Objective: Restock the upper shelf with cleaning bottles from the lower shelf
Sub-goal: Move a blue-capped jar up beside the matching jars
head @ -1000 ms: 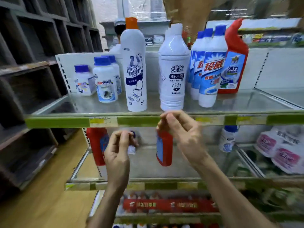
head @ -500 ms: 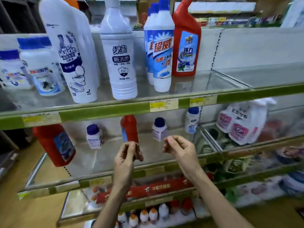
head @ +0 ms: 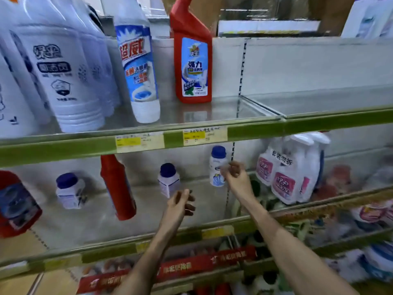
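Upper shelf (head: pixel 212 136): stocked at the left with tall white bottles, one white-and-blue toilet-cleaner bottle (head: pixel 139 69) and one red angled-neck bottle (head: pixel 192 60), all upright and faced forward; the bay to the right of the red bottle is seen bare, and is judged the likely gap to be filled. Lower shelf (head: pixel 127 245): a red bottle at far left, a squat blue-capped jar (head: pixel 70 190), a slim red bottle (head: pixel 117 188), a second blue-capped jar (head: pixel 169 179) and a small white blue-capped bottle (head: pixel 218 165), spaced well apart; pink-labelled spray bottles (head: pixel 291 173) are kept in the next bay. Right hand (head: pixel 236 174): raised just beside the small white bottle, fingers loosely curled and parted, nothing clasped; contact with the bottle cannot be confirmed through the blur. Left hand (head: pixel 180 204): held low in front of the second jar, fingers relaxed and apart, nothing held. Step judged in hand: reach for stock on the lower shelf, the small white bottle being the probable pick, with no item lifted yet.
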A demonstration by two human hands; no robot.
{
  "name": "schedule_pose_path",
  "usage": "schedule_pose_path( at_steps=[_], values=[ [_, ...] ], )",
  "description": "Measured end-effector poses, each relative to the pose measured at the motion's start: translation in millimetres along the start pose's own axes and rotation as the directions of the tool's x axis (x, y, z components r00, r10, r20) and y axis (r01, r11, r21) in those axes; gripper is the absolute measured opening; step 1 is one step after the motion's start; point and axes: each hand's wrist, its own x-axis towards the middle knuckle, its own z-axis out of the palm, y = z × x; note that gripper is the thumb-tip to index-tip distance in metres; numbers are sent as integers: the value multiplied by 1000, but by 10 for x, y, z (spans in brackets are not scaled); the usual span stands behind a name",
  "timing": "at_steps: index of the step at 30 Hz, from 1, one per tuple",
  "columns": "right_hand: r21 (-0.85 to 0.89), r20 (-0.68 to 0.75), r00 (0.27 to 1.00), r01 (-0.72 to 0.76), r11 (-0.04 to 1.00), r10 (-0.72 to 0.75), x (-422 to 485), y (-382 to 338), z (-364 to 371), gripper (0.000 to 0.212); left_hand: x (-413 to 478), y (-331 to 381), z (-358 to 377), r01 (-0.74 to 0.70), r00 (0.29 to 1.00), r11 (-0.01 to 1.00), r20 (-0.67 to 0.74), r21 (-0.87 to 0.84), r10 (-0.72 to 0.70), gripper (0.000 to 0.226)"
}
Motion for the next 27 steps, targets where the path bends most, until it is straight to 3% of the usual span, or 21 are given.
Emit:
schedule_pose_path(
  at_steps=[5, 9, 14, 20, 23, 27],
  values=[
    [-241, 43, 999, 29, 970, -19, 753, 183, -53, 100, 75, -318, 309, 82, 996, 997, -42, -8, -82, 26],
    [-207, 161, 986, 65, 976, -32, 1113, 312, 70, 118, 60, -422, 399, 103, 991, 994, -89, -23, -104, 26],
    [-207, 166, 977, 169, 964, -135, 1181, 370, 164, 82, 47, -357, 329, 91, 983, 996, -157, -11, -91, 25],
    [-93, 279, 954, 138, 986, -107, 883, 237, 163, 72, 64, -234, 211, 74, 973, 996, -224, 45, -62, 26],
    [-30, 333, 941, 81, 996, -67, 594, 133, 233, 71, 80, -190, 191, 74, 974, 994, -218, 85, -54, 40],
    [4, 374, 927, 8, 1000, -8, 249, 34, 457, 61, -45, -106, 207, 92, 994, 987, -74, 134, -82, 73]
  ],
)
